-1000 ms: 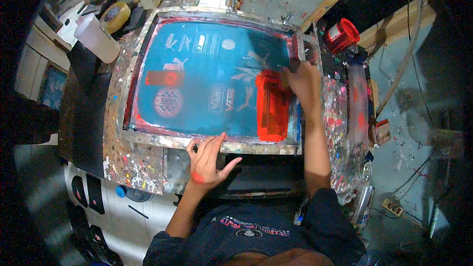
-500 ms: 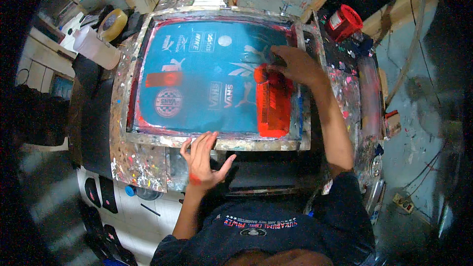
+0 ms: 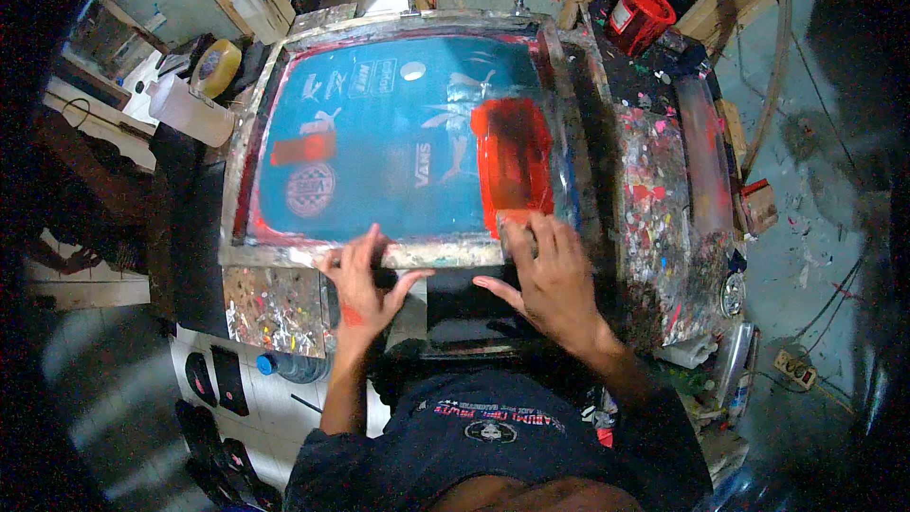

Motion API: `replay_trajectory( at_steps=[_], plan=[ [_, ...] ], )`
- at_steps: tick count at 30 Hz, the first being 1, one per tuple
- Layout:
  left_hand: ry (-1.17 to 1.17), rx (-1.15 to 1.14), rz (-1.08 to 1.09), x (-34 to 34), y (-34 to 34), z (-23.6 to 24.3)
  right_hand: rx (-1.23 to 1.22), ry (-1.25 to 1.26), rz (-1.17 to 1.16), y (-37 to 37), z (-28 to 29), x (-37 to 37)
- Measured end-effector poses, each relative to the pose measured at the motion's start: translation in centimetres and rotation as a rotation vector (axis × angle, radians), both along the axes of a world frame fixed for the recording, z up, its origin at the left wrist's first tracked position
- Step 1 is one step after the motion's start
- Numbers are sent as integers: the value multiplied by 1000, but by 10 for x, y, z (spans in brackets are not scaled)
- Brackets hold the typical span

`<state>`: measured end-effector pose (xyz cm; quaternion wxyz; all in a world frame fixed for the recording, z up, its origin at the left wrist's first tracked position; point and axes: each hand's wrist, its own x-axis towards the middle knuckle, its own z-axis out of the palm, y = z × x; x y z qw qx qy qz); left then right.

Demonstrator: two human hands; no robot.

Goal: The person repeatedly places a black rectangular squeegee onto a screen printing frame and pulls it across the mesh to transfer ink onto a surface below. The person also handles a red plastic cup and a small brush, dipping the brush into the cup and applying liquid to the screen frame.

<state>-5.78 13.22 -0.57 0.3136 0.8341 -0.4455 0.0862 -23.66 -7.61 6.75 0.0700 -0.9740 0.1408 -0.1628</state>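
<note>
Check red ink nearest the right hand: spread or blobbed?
Spread: the red ink covers a long, broad patch of the blue screen. Thickness: cannot tell.

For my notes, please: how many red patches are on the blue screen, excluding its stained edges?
2: a small patch at left, a large patch at right.

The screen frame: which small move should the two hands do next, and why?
Perhaps raise the near edge of the screen frame slightly and evenly: the left hand and the right hand are both at that edge. A gentle lift seems wiser, since the red ink lies close to the right hand.
</note>
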Motion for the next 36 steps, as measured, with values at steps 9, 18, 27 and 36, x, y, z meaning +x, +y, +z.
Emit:
replay_trajectory(
  at_steps=[9, 18, 27, 36],
  plan=[
    [-484, -412, -9, 24, -113, 123, 377, 234, 97, -126, 273, 78],
    [-154, 108, -32, 67, -161, -38, -322, -176, 8, -166, 271, 137],
    [-73, -33, 660, 203, 106, 27, -279, -276, 161, -254, 256, 173],
    [-260, -123, -109, 24, -133, 62, -179, -338, 148, -264, 251, 203]
  ],
)
